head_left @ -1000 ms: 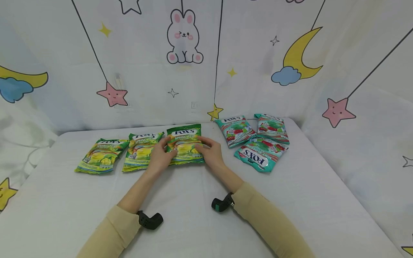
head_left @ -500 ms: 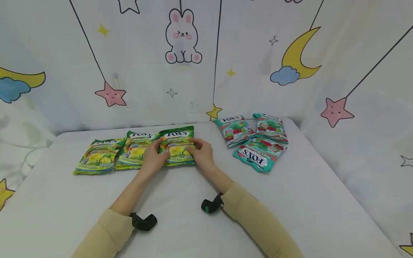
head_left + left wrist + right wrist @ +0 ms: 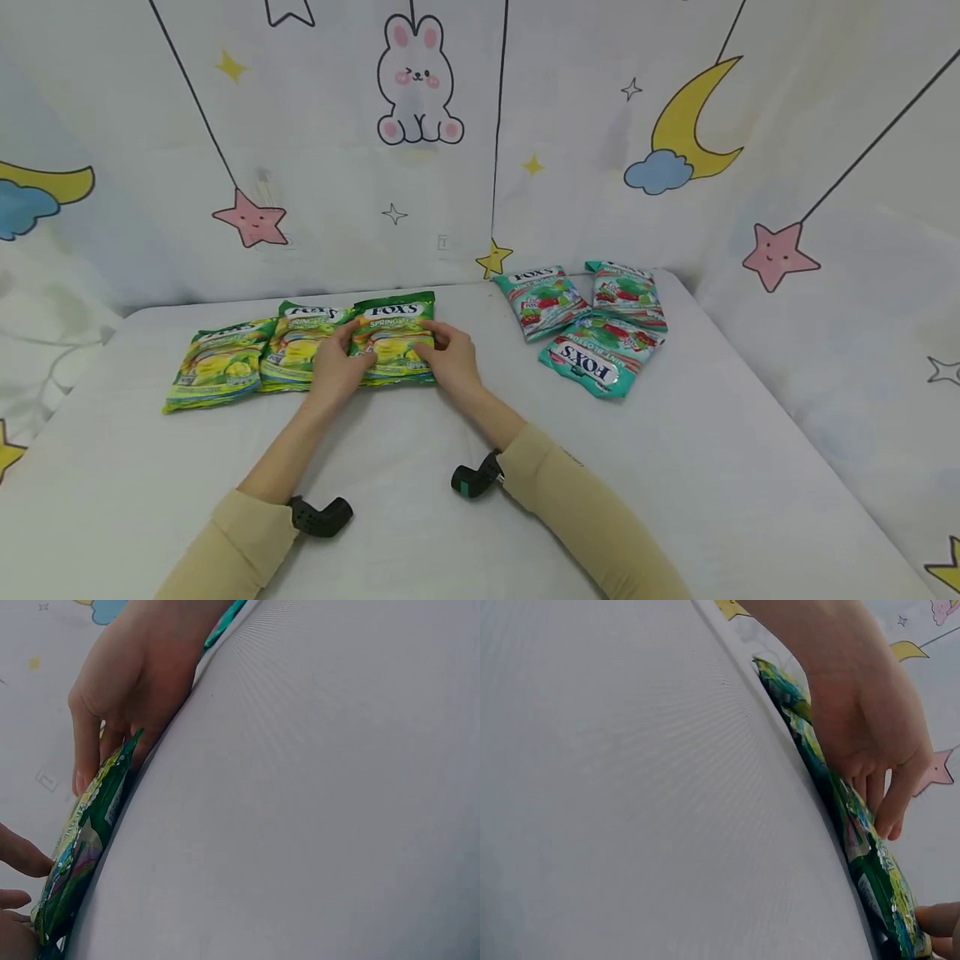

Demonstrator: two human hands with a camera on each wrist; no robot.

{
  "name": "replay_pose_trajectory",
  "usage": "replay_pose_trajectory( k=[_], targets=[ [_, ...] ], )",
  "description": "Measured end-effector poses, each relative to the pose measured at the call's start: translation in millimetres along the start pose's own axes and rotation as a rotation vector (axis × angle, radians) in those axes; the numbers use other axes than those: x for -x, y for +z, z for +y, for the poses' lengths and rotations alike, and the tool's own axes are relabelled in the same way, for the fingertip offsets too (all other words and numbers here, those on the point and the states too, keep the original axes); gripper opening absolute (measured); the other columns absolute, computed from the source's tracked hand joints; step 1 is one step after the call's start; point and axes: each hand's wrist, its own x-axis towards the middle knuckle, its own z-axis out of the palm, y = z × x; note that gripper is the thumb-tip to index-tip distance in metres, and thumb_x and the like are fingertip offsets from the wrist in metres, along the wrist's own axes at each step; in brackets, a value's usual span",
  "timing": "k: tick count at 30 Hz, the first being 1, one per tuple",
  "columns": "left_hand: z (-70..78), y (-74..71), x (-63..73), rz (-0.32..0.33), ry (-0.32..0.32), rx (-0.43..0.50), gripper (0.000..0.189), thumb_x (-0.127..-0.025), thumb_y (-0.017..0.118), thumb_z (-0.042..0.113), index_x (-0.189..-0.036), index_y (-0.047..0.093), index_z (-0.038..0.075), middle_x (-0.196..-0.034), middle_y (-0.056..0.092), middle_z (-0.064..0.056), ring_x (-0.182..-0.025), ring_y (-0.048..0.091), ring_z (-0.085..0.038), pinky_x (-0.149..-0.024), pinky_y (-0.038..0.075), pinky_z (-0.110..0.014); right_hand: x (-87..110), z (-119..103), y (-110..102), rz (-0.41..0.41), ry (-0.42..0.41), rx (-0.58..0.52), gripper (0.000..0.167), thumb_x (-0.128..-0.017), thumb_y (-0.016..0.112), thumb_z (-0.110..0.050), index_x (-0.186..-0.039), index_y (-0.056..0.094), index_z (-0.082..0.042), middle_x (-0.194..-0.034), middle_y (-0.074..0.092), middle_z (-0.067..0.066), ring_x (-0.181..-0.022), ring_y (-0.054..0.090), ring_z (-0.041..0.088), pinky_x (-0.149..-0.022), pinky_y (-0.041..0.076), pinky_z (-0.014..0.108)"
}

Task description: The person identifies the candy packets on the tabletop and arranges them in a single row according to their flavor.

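In the head view, a green and yellow Fox's candy bag [image 3: 393, 342] lies between my two hands at the right end of a row of three alike. My left hand [image 3: 337, 365] grips its left edge, thumb on the front. The right hand [image 3: 452, 362] holds the right edge between thumb and fingers. Left of it, the middle candy bag [image 3: 298, 346] is partly covered by my left hand, and the leftmost candy bag [image 3: 221, 362] overlaps or touches that one. The left wrist view shows the held bag's lower edge [image 3: 82, 851] low against the white surface.
Three teal Fox's bags lie in a cluster at the back right: one at the left [image 3: 543, 302], one behind [image 3: 628, 296] and one turned upside down in front [image 3: 602, 354]. The white tabletop [image 3: 420, 500] meets a patterned cloth wall [image 3: 337, 208] at the back.
Both hands have slid the held candy bag left, against the middle one. The middle bag has shifted left too, closing the gap to the leftmost bag. The teal bags stay put.
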Motion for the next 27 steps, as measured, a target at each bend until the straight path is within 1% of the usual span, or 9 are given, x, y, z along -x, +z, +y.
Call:
replay_pose_trajectory(
  k=[4, 7, 10, 15, 20, 24, 27],
  targets=[
    [-2.6, -3.9, 1.0, 0.017, -0.024, 0.029, 0.071, -0.094, 0.059, 0.008, -0.157, 0.028, 0.004, -0.163, 0.027, -0.014, -0.151, 0.022, -0.034, -0.120, 0.028, -0.047, 0.0, 0, 0, -0.074, -0.003, -0.001, 0.045, -0.094, 0.069, -0.016, -0.138, 0.060, -0.016, -0.129, 0.067, 0.008, -0.114, 0.063, 0.017, -0.097, 0.052, 0.033],
    [-4.8, -6.1, 2.5, 0.034, -0.040, 0.055, 0.070, -0.093, 0.059, 0.008, -0.156, 0.028, 0.004, -0.163, 0.027, -0.012, -0.152, 0.021, -0.031, -0.121, 0.027, -0.044, -0.3, 1, -1, -0.133, -0.019, -0.013, 0.048, -0.094, 0.069, -0.016, -0.140, 0.057, -0.016, -0.132, 0.065, 0.009, -0.118, 0.062, 0.019, -0.099, 0.052, 0.033],
    [-7.0, -6.3, 3.0, 0.050, -0.036, 0.078, 0.069, -0.093, 0.059, 0.006, -0.156, 0.029, 0.003, -0.163, 0.029, -0.013, -0.151, 0.022, -0.031, -0.121, 0.027, -0.043, -0.1, 2, -3, -0.162, -0.038, -0.007, 0.049, -0.094, 0.069, -0.014, -0.141, 0.056, -0.016, -0.133, 0.065, 0.009, -0.120, 0.061, 0.019, -0.100, 0.051, 0.033],
    [-9.0, -3.0, 3.2, 0.091, -0.025, 0.122, 0.069, -0.093, 0.059, 0.004, -0.155, 0.031, 0.004, -0.162, 0.030, -0.014, -0.150, 0.026, -0.031, -0.121, 0.028, -0.041, -0.8, 2, -5, -0.152, -0.053, 0.020, 0.048, -0.093, 0.069, -0.014, -0.140, 0.057, -0.016, -0.131, 0.066, 0.009, -0.119, 0.062, 0.020, -0.100, 0.051, 0.034],
    [-10.0, 1.8, 4.3, 0.146, -0.042, 0.212, 0.069, -0.092, 0.061, 0.002, -0.155, 0.032, 0.005, -0.161, 0.031, -0.013, -0.149, 0.030, -0.028, -0.119, 0.031, -0.037, -0.3, 2, -5, -0.133, -0.053, 0.050, 0.050, -0.095, 0.068, -0.014, -0.143, 0.054, -0.017, -0.133, 0.065, 0.008, -0.120, 0.061, 0.019, -0.101, 0.050, 0.034],
    [-10.8, 5.7, 4.4, 0.189, -0.047, 0.284, 0.068, -0.092, 0.062, -0.001, -0.154, 0.034, 0.004, -0.161, 0.033, -0.013, -0.149, 0.031, -0.026, -0.118, 0.032, -0.036, 1.2, 0, -5, -0.124, -0.058, 0.073, 0.053, -0.096, 0.067, -0.015, -0.146, 0.050, -0.016, -0.136, 0.062, 0.009, -0.124, 0.059, 0.020, -0.104, 0.049, 0.035],
    [-11.6, 8.5, 4.7, 0.214, -0.040, 0.314, 0.067, -0.092, 0.062, -0.002, -0.153, 0.035, 0.004, -0.160, 0.035, -0.013, -0.148, 0.032, -0.025, -0.118, 0.032, -0.035, 2.2, 0, -5, -0.118, -0.052, 0.078, 0.056, -0.096, 0.066, -0.016, -0.149, 0.046, -0.014, -0.140, 0.059, 0.011, -0.129, 0.057, 0.022, -0.106, 0.047, 0.035]
  ],
)
